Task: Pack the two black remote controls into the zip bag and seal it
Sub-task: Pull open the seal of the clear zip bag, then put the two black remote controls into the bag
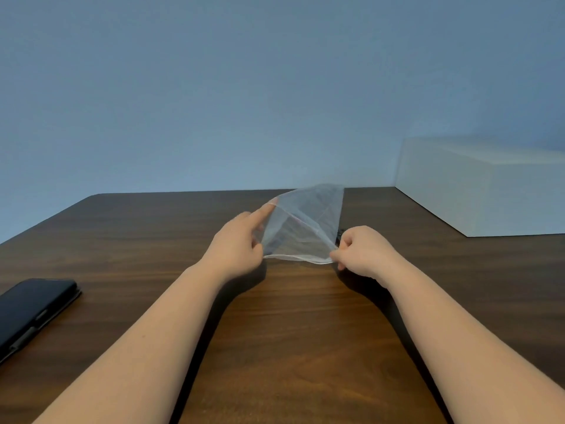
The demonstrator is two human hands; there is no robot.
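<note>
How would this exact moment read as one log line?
stage: opening bag | left hand: holds zip bag | right hand: pinches bag edge | remotes: mostly hidden

One clear zip bag (301,228); two bare hands, left hand (237,247) and right hand (363,250); one black phone (29,310); one white box (486,188); one table (290,332).

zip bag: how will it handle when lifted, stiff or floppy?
Likely floppy: the zip bag creases and sags between the left hand and right hand. Probably very light, being thin, clear film that looks empty. Possibly slippery; the right hand grips it in a tight pinch.
</note>
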